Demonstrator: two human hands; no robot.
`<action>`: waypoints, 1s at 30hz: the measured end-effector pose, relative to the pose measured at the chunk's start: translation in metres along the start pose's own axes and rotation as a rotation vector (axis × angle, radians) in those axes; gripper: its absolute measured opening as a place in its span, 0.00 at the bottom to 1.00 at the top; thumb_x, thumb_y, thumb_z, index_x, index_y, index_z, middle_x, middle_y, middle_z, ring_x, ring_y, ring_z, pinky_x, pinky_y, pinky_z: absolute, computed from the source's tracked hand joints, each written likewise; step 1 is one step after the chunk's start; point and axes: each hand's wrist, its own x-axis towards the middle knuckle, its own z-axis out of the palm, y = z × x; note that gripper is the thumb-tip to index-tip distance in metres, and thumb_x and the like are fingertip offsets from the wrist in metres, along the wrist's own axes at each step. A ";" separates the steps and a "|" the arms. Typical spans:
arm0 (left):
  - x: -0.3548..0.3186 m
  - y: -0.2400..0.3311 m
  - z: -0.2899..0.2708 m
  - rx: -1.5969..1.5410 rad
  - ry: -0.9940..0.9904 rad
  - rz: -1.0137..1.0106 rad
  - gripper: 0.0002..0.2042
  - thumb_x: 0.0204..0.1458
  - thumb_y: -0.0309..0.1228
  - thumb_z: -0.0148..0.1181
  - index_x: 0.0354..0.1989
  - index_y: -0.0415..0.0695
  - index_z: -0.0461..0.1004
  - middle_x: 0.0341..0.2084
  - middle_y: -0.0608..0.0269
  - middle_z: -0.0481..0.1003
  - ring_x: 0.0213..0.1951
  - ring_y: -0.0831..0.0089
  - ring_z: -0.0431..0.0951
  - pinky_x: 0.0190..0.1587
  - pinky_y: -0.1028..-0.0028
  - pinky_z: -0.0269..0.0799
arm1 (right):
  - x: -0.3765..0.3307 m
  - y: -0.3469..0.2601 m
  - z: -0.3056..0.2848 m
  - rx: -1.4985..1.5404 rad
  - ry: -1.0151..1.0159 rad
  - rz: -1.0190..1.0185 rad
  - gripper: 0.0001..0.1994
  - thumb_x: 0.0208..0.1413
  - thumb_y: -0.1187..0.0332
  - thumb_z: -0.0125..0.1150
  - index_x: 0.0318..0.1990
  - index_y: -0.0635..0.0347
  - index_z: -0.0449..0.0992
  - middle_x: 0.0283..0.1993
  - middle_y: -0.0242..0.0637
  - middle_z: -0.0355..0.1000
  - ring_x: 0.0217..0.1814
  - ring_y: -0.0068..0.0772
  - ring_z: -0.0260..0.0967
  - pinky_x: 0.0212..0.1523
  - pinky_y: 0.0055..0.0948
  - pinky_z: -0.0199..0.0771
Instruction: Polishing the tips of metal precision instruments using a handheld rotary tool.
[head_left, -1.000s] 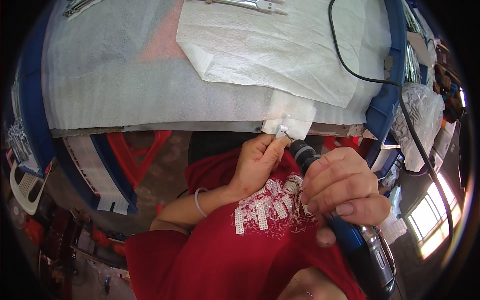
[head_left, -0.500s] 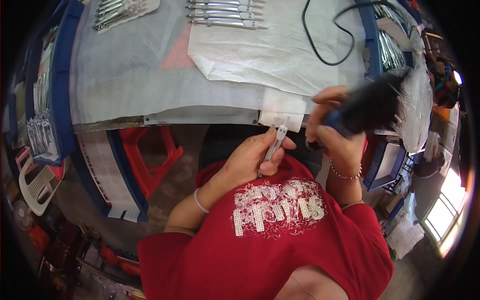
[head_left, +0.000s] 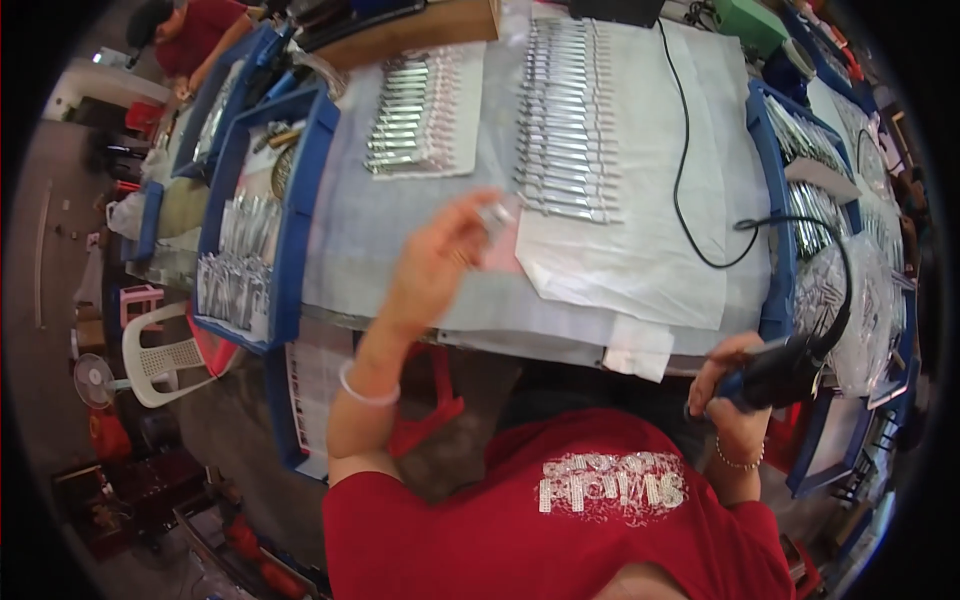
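My left hand (head_left: 440, 245) is raised over the worktable, its fingers closed on a small silvery metal part (head_left: 496, 216). Motion blurs the part, and most of it is hidden by the fingers. Just beyond it, a long column of slim silvery metal parts (head_left: 566, 130) lies side by side on a white sheet (head_left: 640, 255). Farther left, a second group of similar parts (head_left: 410, 110) rests on a lighter sheet. My right hand (head_left: 735, 400) grips a black corded hand tool (head_left: 785, 372) beside the table's front edge.
Blue bins (head_left: 290, 215) of wrapped parts stand left; another blue bin (head_left: 765, 170) with metal parts stands right. A black cable (head_left: 690, 140) loops across the sheet. A folded white cloth (head_left: 640, 348) hangs over the front edge. Another person (head_left: 195, 40) is far left.
My left hand has carried the metal part away from my body, up and left over the table. The right hand with its tool has drawn back toward the lower right. The view has shifted.
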 end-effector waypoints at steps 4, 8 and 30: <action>0.086 -0.021 -0.092 0.158 0.022 0.124 0.10 0.57 0.23 0.54 0.47 0.41 0.72 0.35 0.69 0.74 0.36 0.81 0.70 0.40 0.80 0.67 | -0.011 0.002 0.002 -0.057 0.048 0.097 0.25 0.39 0.72 0.72 0.45 0.66 0.67 0.23 0.34 0.71 0.23 0.20 0.67 0.25 0.17 0.64; 0.130 -0.045 -0.143 0.375 -0.121 0.011 0.09 0.53 0.24 0.58 0.44 0.41 0.74 0.34 0.69 0.74 0.37 0.81 0.70 0.42 0.78 0.67 | -0.015 0.004 0.006 -0.087 0.127 0.183 0.24 0.38 0.73 0.73 0.44 0.65 0.69 0.24 0.32 0.71 0.24 0.17 0.66 0.26 0.17 0.63; 0.128 -0.055 -0.157 0.660 -0.234 0.102 0.19 0.43 0.29 0.68 0.47 0.46 0.77 0.42 0.63 0.75 0.50 0.66 0.72 0.55 0.70 0.65 | -0.007 0.009 0.017 -0.286 0.089 0.222 0.22 0.35 0.73 0.73 0.41 0.65 0.72 0.22 0.27 0.72 0.23 0.12 0.65 0.26 0.16 0.64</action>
